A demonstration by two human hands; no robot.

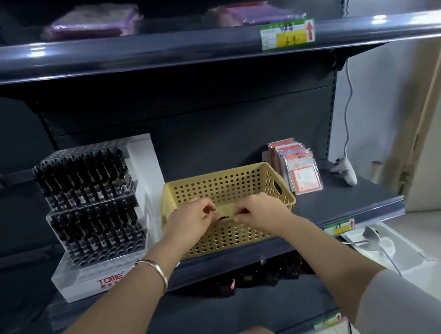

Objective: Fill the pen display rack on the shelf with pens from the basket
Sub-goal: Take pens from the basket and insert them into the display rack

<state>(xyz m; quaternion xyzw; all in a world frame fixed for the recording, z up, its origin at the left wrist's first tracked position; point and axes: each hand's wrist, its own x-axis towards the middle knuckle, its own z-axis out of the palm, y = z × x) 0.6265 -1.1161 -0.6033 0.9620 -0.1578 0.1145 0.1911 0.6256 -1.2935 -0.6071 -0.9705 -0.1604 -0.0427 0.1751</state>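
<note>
A yellow perforated basket (245, 180) stands on the middle of the dark shelf (353, 201). Both hands reach over its front rim. My left hand (192, 218) and my right hand (262, 208) have curled fingers that meet at a small dark object (223, 217), probably pens; most of it is hidden by the fingers. To the left stands the tiered clear pen display rack (93, 207). Its upper two rows hold several black pens, and its front lowest row shows empty holes (109, 256).
Packets of red and white cards (298, 166) lean to the right of the basket. A white controller (346, 171) with a cable lies at the shelf's right end. Purple packs (95, 25) sit on the upper shelf. Dark items lie on the shelf below.
</note>
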